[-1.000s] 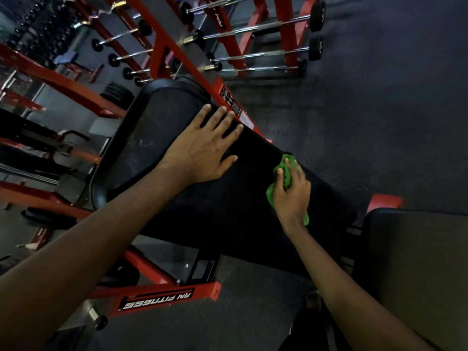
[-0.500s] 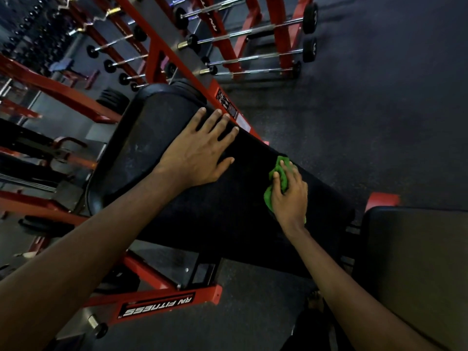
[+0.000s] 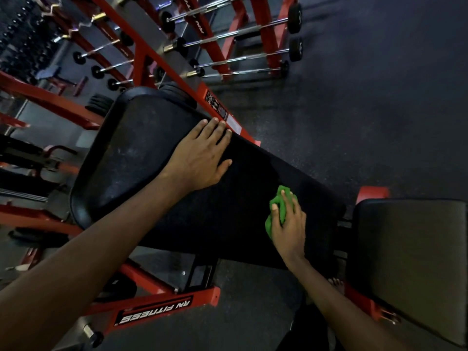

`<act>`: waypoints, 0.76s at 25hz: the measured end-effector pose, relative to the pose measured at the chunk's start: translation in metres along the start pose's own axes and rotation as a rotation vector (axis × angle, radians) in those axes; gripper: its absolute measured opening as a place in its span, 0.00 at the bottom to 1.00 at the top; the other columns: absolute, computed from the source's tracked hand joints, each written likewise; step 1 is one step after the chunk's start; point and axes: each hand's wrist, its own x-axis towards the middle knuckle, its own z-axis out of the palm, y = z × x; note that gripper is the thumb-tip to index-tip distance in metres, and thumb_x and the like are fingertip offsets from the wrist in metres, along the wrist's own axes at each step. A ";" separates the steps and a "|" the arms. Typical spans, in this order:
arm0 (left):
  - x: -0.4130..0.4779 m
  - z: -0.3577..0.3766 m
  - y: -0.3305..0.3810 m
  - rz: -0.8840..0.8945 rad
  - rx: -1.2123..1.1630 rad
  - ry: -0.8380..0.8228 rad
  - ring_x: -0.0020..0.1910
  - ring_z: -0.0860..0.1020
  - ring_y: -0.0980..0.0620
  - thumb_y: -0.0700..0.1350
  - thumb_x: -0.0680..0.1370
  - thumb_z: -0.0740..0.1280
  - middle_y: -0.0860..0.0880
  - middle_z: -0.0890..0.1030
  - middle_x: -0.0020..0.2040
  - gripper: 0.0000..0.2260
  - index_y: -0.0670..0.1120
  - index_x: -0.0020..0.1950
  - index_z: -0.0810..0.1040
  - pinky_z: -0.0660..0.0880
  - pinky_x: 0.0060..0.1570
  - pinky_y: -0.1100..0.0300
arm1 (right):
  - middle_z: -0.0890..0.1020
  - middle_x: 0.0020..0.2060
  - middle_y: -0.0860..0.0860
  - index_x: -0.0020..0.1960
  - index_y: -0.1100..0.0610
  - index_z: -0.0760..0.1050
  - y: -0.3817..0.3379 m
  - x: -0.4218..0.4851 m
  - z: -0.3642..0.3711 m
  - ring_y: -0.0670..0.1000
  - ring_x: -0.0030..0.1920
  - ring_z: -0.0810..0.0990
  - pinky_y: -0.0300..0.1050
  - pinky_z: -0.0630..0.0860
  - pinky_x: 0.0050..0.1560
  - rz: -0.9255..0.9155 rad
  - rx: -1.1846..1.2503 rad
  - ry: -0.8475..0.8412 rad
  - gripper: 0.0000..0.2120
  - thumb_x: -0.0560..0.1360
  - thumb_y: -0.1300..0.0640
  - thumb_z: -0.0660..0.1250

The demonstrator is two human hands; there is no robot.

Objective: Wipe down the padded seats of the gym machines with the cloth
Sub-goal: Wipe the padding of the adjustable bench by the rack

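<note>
My right hand (image 3: 288, 224) grips the bunched green cloth (image 3: 277, 209) against the bench (image 3: 141, 153), near its right end. My left hand (image 3: 200, 158) lies flat, fingers straight, at the far edge. I judge the cloth light, soft and compliant, so a wadded palm grip suits it best.

Two arms in view, each bare from the frame edge down to the fingertips. The left forearm (image 3: 101, 249) shows as a broad, smooth mass, and the right forearm (image 3: 329, 295) as narrower. The left grip (image 3: 200, 158) has short, evenly trimmed nails (image 3: 215, 119). The right grip (image 3: 288, 224) has equally short nails, with knuckles and tendons faintly raised on its back. Below the right forearm is dark clothing (image 3: 309, 325), its detail illegible in the low light. Possible bare toes (image 3: 335, 281) lie beside it, blurred.
</note>
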 end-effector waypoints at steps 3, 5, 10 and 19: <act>-0.002 0.002 0.001 0.004 0.033 0.000 0.79 0.56 0.41 0.61 0.82 0.49 0.38 0.61 0.79 0.33 0.40 0.80 0.58 0.51 0.78 0.46 | 0.67 0.76 0.53 0.77 0.51 0.67 -0.021 -0.004 0.005 0.57 0.71 0.69 0.50 0.66 0.70 -0.023 0.012 0.069 0.22 0.84 0.47 0.56; -0.001 0.003 0.002 0.006 0.042 0.007 0.79 0.57 0.40 0.61 0.82 0.50 0.38 0.62 0.78 0.33 0.39 0.79 0.59 0.52 0.78 0.46 | 0.67 0.76 0.52 0.77 0.51 0.67 -0.042 -0.011 0.009 0.54 0.72 0.68 0.48 0.66 0.71 -0.161 0.007 0.066 0.22 0.84 0.47 0.56; -0.001 0.002 0.002 0.012 0.054 0.007 0.79 0.58 0.39 0.61 0.82 0.50 0.37 0.62 0.78 0.33 0.39 0.79 0.59 0.53 0.78 0.45 | 0.71 0.74 0.52 0.75 0.54 0.70 -0.036 0.014 0.007 0.52 0.75 0.68 0.46 0.66 0.71 -0.379 0.010 0.057 0.21 0.82 0.54 0.61; 0.000 0.003 0.002 0.010 0.049 0.026 0.77 0.61 0.38 0.60 0.82 0.52 0.36 0.64 0.77 0.32 0.38 0.77 0.62 0.55 0.77 0.45 | 0.71 0.73 0.47 0.73 0.47 0.72 -0.102 0.093 0.002 0.53 0.68 0.72 0.43 0.66 0.65 -0.256 0.067 0.065 0.20 0.83 0.46 0.57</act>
